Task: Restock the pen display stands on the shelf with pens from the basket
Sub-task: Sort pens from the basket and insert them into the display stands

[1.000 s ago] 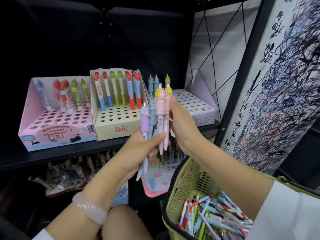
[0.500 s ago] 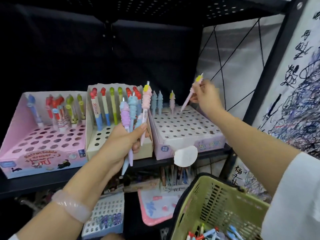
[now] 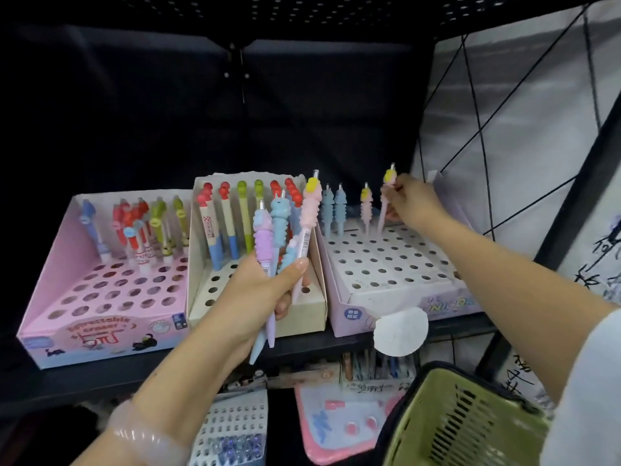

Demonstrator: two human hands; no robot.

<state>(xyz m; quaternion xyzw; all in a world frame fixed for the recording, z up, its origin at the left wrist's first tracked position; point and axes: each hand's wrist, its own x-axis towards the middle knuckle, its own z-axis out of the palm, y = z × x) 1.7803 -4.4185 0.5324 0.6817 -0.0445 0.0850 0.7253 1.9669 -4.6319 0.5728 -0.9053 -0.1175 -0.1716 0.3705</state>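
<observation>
Since half a second ago our right hand point(image 3: 408, 201) lowers its pinched pink pen point(image 3: 384, 210) into the right stand's point(image 3: 386, 264) far row | left hand point(image 3: 258, 294) grips spare pens point(image 3: 280, 237) | most holes empty; basket point(image 3: 470, 422) near right.

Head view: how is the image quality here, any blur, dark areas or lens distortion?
Head view: soft throughout, print on the pink stand smeared; shelf back nearly black; wide-angle bending at the edges; left hand and right hand evenly lit, no glare.
</observation>
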